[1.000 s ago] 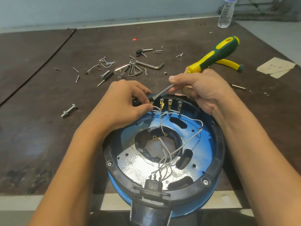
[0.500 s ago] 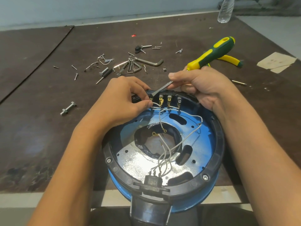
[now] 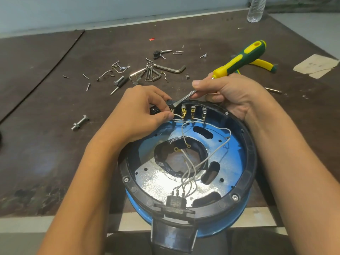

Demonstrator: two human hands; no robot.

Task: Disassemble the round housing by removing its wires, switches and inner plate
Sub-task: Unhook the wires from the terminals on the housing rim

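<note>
1. The left hand's (image 3: 139, 115) fingers (image 3: 166, 116), thumb and forefinger, pinch a white wire (image 3: 177, 117) at the leftmost brass terminal (image 3: 173, 110) on the housing's far wall.
2. The right hand's (image 3: 233, 94) fingers are curled round the screwdriver (image 3: 239, 59) shaft with the thumb on top. The blade tip rests at that same terminal.
3. The wire looks thin and limp and would likely tear if tugged. It is better to grip the brass connector and lever gently, since the blade could slip.
4. The round housing (image 3: 246, 162) sits at the bench's (image 3: 46, 144) near edge, overhanging it. It looks stiff and probably light, so it needs steadying by the black rim.
5. The inner plate (image 3: 160, 179) is thin shiny metal. Its cut-outs offer a hold, though the edges may be sharp.
6. Loose hex keys (image 3: 171, 69) and a bolt (image 3: 80, 122) lie farther out.
</note>
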